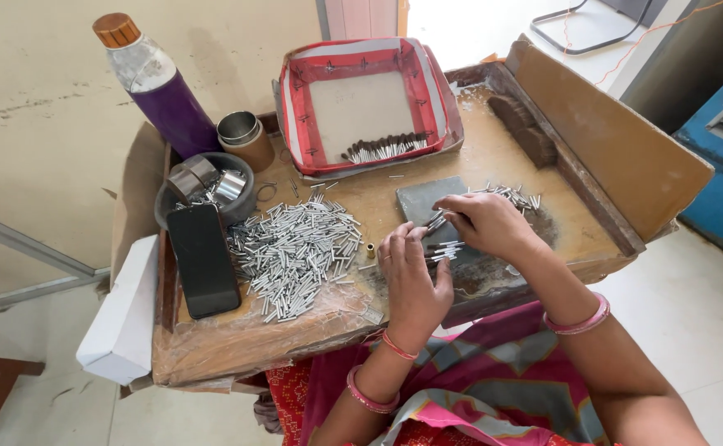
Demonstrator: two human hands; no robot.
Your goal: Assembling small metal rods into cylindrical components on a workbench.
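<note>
My left hand [412,277] holds a small bundle of thin silver metal tubes [444,250] over a grey slab [424,201] on the wooden work board [477,161]. My right hand [485,223] pinches a few more tubes [436,220] at its fingertips, just above the left hand. A big loose pile of the same silver tubes [295,252] lies to the left of both hands. A smaller heap of tubes [514,196] sits right of the slab, behind my right hand.
A red-rimmed tray [299,116] at the back holds a row of dark-tipped tubes [386,147]. A black phone [203,258], a bowl of metal parts [204,186], a tin cup [239,129], a purple bottle [159,83] stand left. A white box [122,318] hangs off the left edge.
</note>
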